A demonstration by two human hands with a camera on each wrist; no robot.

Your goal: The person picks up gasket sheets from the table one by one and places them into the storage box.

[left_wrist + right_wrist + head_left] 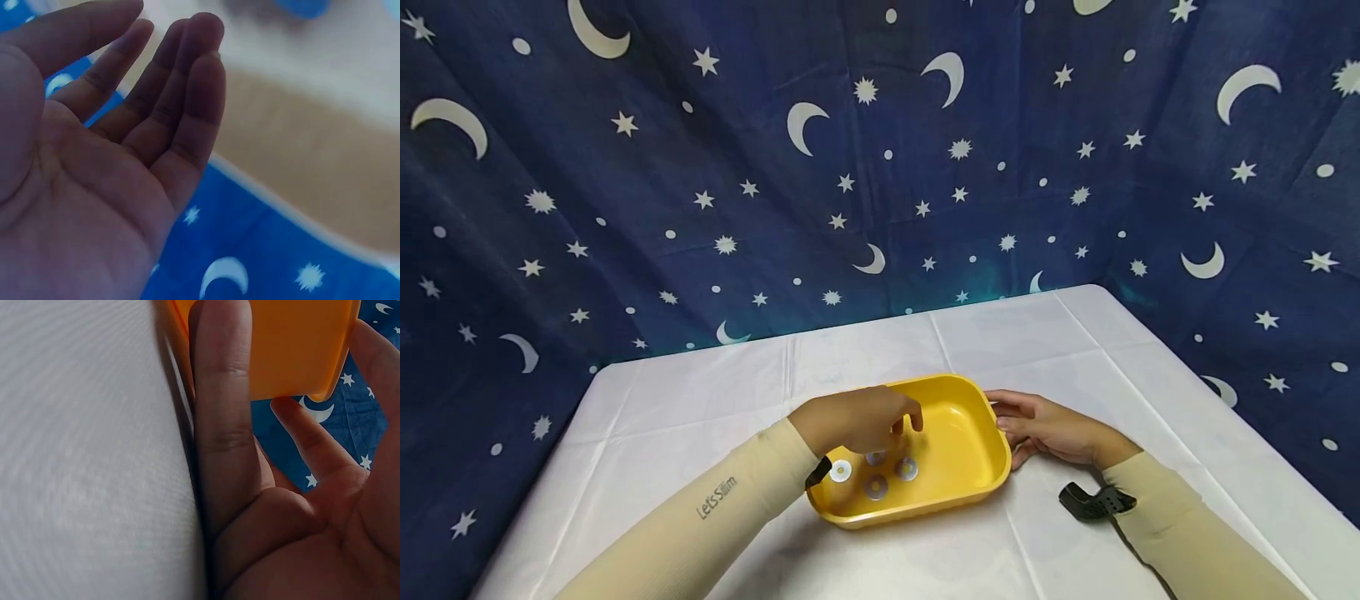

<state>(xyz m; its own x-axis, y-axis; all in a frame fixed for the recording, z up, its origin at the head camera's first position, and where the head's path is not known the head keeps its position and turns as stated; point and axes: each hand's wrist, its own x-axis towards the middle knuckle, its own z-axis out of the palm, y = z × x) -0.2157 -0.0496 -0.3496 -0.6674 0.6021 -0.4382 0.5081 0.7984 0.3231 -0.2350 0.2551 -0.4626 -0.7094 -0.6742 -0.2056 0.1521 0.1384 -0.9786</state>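
Observation:
A yellow rectangular tray (958, 483) with rounded corners and raised walls stands on the white-covered table. Several flat silvery discs with a pale centre, one of them a whiter disc (840, 471), lie on the left part of its floor. My left hand (863, 418) hovers over that part, fingers bent loosely downward. In the left wrist view, nothing lies in the palm (81, 200). Against the tray's right end rests my right hand (1051, 429), its fingertips at the outer wall. The right wrist view shows extended fingers (225, 406) touching the orange-looking wall.
A white cloth (700, 417) covers the table. Behind and to the sides hangs a dark blue curtain (880, 167) with moons and stars. A black wrist mount (1093, 502) sits by the right sleeve, just above the cloth.

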